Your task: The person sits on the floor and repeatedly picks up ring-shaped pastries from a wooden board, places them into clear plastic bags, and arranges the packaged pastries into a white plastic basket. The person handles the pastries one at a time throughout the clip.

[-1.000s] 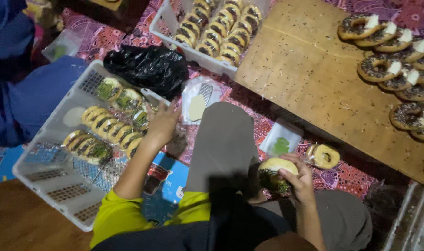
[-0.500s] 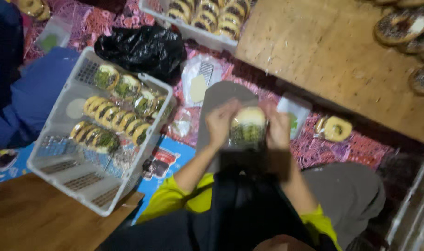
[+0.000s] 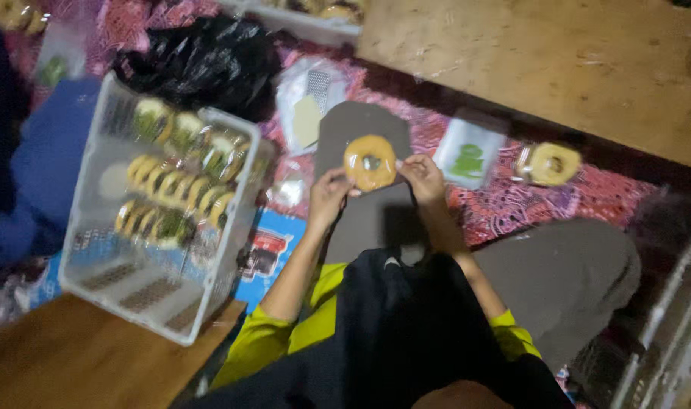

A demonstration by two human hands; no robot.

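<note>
Above a grey-clad knee, the left hand (image 3: 329, 198) and right hand (image 3: 423, 179) pinch a wrapped ring doughnut (image 3: 370, 162) between closed fingertips, one at each side. A white crate (image 3: 95, 288) of wrapped doughnuts sits to the left; another wrapped doughnut (image 3: 550, 163) lies on the patterned mat (image 3: 527, 201).

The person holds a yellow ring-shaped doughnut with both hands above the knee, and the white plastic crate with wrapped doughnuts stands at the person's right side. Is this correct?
Not quite. The head view shows the white plastic crate on the person's left side, not the right. The rest holds: the left hand and right hand hold the yellow ring-shaped doughnut above the knee.
</note>
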